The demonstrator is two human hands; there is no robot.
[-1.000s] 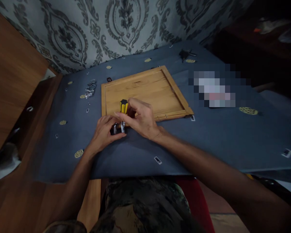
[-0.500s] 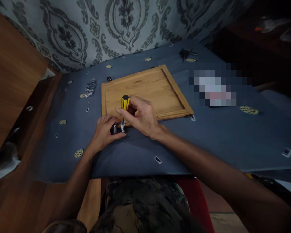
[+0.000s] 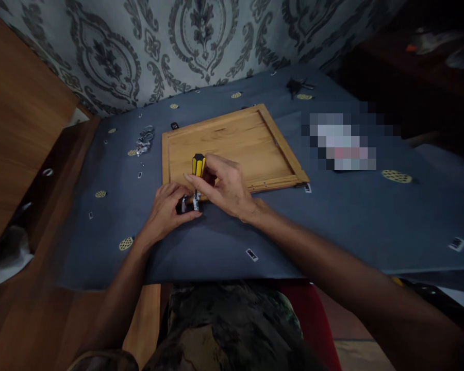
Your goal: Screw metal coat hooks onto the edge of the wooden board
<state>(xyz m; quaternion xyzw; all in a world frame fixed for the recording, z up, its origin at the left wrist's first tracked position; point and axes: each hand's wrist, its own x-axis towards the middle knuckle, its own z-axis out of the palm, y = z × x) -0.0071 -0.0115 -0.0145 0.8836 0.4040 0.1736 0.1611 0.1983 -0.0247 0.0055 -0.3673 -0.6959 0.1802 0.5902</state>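
My right hand (image 3: 228, 185) grips a yellow and black screwdriver (image 3: 198, 166), held upright with its tip pointing down. Under the tip is a shiny metal hinge (image 3: 196, 201) at the near left edge of a framed wooden panel (image 3: 224, 141). My left hand (image 3: 169, 208) curls around the hinge, thumb on the near side and fingers on the panel side. The hand partly covers the hinge, and the screw under the tip is too small to make out. The panel lies flat on a dark blue patterned cloth (image 3: 216, 252).
A pile of metal hardware (image 3: 144, 140) lies left of the panel. Beyond its far edge sits a small black item (image 3: 174, 125). A dark object (image 3: 296, 86) rests at the back right, and a pixelated patch (image 3: 342, 139) covers something right of the panel. A patterned wall (image 3: 158, 46) stands behind.
The screwdriver handle has turned a little and its top has shifted slightly left. Both hands stay in nearly the same place.
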